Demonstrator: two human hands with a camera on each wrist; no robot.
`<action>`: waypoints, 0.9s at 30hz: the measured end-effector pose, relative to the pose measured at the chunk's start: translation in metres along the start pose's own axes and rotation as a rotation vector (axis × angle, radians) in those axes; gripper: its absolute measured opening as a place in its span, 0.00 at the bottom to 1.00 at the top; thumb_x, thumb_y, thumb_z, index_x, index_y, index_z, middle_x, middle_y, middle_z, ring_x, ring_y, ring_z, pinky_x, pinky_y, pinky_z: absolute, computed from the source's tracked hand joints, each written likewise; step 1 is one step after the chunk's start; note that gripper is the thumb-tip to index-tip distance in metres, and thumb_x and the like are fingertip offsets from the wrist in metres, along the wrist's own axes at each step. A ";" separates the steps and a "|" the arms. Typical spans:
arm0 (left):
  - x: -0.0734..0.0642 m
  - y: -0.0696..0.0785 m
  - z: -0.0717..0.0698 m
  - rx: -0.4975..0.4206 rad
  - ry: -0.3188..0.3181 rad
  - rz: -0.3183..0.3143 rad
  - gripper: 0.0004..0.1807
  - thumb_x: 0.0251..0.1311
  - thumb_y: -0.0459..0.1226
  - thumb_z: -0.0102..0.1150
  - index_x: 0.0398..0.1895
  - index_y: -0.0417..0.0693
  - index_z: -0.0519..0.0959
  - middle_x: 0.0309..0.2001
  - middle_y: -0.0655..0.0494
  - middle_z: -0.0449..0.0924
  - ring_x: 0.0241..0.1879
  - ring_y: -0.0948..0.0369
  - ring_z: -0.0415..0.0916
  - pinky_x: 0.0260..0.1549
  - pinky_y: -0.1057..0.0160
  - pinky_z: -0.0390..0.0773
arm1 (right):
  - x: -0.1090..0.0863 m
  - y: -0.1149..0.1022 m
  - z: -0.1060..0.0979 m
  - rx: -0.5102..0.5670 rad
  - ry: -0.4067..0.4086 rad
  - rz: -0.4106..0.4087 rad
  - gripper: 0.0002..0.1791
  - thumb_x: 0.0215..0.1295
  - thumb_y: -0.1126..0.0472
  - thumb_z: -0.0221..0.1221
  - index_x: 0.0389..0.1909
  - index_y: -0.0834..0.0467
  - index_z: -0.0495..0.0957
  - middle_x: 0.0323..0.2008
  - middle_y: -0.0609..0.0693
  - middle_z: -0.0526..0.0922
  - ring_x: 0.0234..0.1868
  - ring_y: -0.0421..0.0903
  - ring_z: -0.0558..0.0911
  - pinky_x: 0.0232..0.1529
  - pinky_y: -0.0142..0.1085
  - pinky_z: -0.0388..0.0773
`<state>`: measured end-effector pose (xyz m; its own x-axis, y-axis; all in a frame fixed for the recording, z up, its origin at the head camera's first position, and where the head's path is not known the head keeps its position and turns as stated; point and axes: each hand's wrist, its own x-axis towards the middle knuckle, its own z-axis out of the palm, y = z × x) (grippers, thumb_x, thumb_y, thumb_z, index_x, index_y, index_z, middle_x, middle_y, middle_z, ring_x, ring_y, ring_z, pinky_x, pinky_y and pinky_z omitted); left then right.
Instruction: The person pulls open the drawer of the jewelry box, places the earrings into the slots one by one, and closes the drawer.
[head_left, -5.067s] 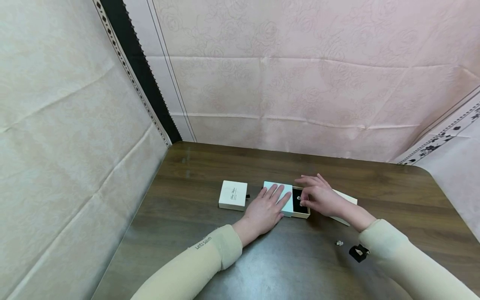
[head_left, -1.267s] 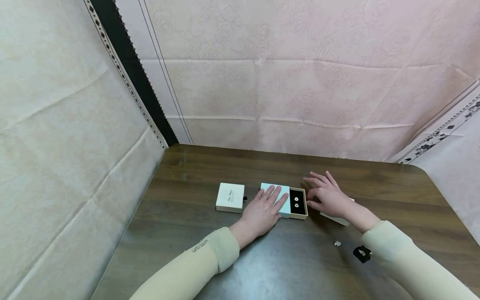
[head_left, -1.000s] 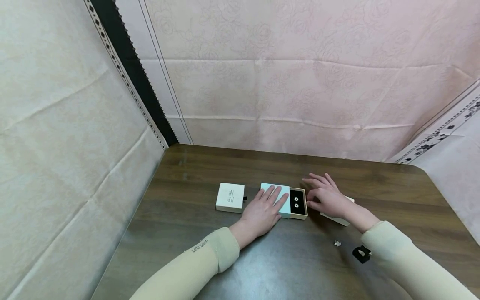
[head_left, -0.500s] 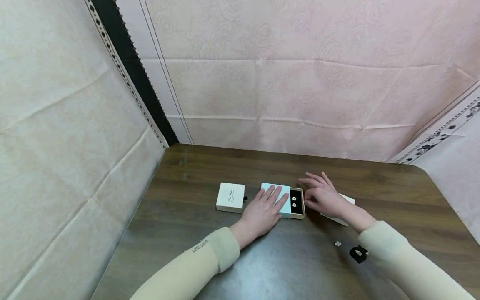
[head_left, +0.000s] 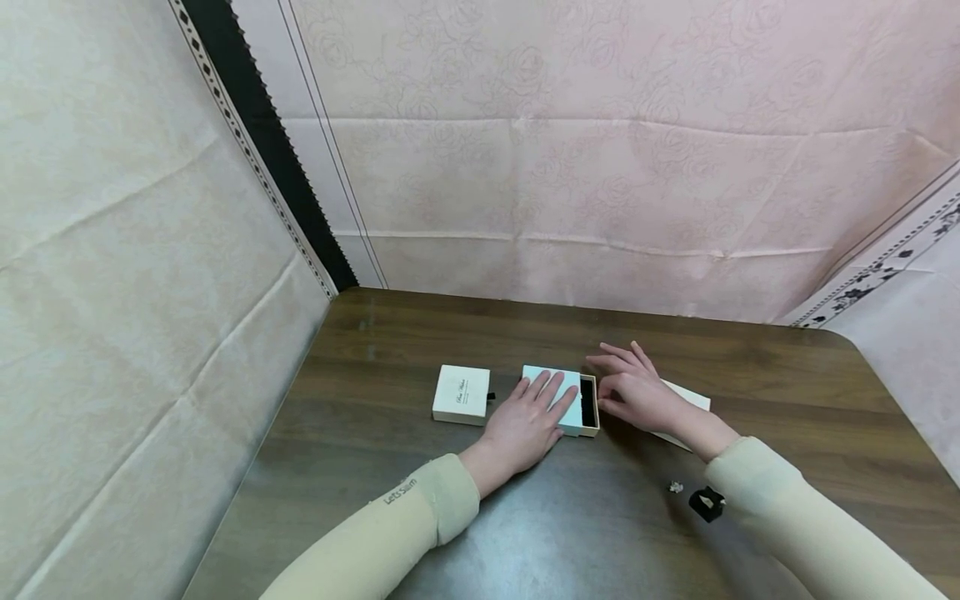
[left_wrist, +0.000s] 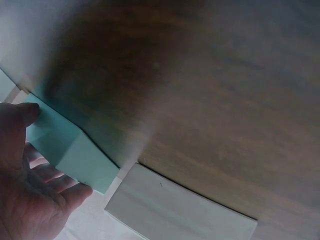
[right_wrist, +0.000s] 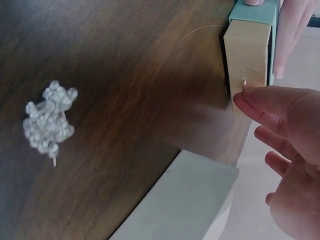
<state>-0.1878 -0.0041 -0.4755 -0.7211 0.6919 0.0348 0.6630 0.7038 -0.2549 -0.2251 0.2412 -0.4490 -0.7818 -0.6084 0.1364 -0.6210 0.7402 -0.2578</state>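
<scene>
In the head view a jewelry box with a light blue sleeve lies mid-table, its cream drawer sticking out at the right, lined in black. My left hand rests on the sleeve, fingers straight and spread over the top; the left wrist view shows the thumb against the near side. My right hand is at the drawer's outer end. In the right wrist view its thumb and index tips meet against the tan drawer end; whether they pinch something small is unclear. The other right fingers stand away from the box.
A white lettered box with a black tab stands left of the blue one. Another white box lies partly behind the right forearm. A clear-beaded earring lies on the brown table. A small black device is at the right cuff.
The drawer has slid left into the blue sleeve as my right hand moved left. Two small earrings visible earlier on its black lining are now out of sight. My left hand has stayed put.
</scene>
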 end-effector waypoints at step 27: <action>0.001 0.000 0.000 -0.006 -0.017 -0.001 0.37 0.83 0.57 0.46 0.88 0.58 0.54 0.85 0.52 0.55 0.83 0.55 0.55 0.78 0.55 0.63 | 0.013 -0.006 0.008 0.006 -0.012 -0.006 0.11 0.65 0.66 0.73 0.25 0.50 0.86 0.68 0.67 0.79 0.77 0.71 0.65 0.73 0.78 0.48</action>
<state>-0.1892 -0.0033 -0.4756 -0.7249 0.6886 0.0181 0.6638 0.7053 -0.2489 -0.2314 0.2264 -0.4531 -0.7770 -0.6167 0.1261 -0.6257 0.7345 -0.2626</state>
